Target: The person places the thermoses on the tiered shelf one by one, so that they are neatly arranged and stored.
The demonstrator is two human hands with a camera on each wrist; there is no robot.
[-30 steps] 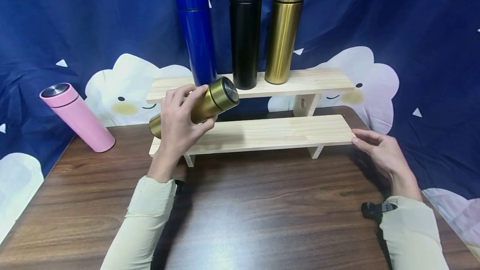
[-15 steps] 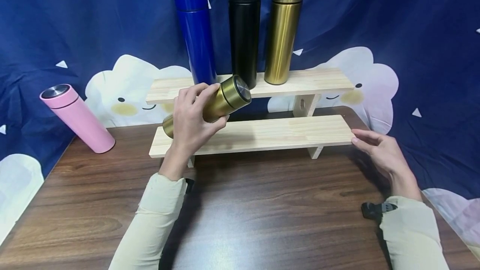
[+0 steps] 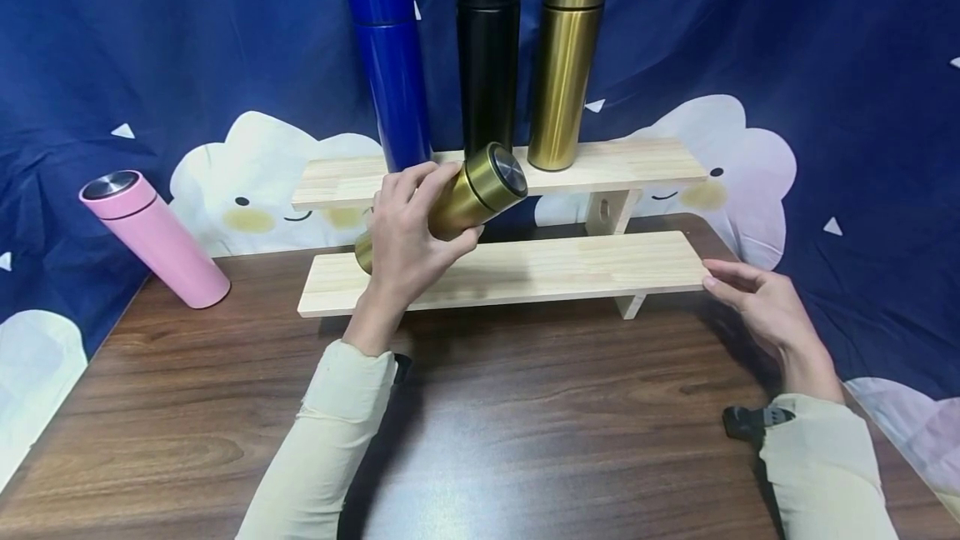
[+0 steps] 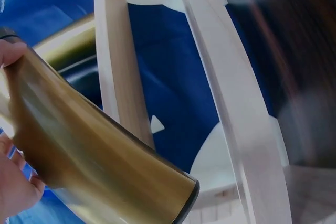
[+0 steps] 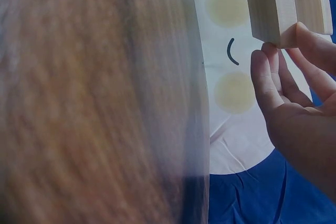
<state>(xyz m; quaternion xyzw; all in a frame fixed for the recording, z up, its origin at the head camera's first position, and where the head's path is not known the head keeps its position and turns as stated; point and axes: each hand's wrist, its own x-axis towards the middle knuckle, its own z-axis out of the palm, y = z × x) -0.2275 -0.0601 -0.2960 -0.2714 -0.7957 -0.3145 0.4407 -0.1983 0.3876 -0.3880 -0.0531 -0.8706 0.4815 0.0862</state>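
Note:
My left hand (image 3: 412, 232) grips a gold thermos bottle (image 3: 465, 207) round its body, tilted with the silver-topped lid up and to the right. It is held over the lower board of a two-tier wooden shelf (image 3: 592, 261), in front of the upper tier. In the left wrist view the gold thermos (image 4: 105, 145) slants across, its base at lower right. My right hand (image 3: 765, 302) holds the right end of the lower board at its front corner; in the right wrist view its fingertips are right at the board's corner (image 5: 281, 24).
On the upper tier stand a blue thermos (image 3: 390, 82), a black thermos (image 3: 488, 57) and another gold thermos (image 3: 567, 73). A pink thermos (image 3: 157, 240) stands on the dark wooden table (image 3: 562, 423) at left. A blue cloud-print curtain (image 3: 862, 148) hangs behind.
My left hand has carried the gold thermos to the right and slightly up along the shelf. The right hand stays at the board's end.

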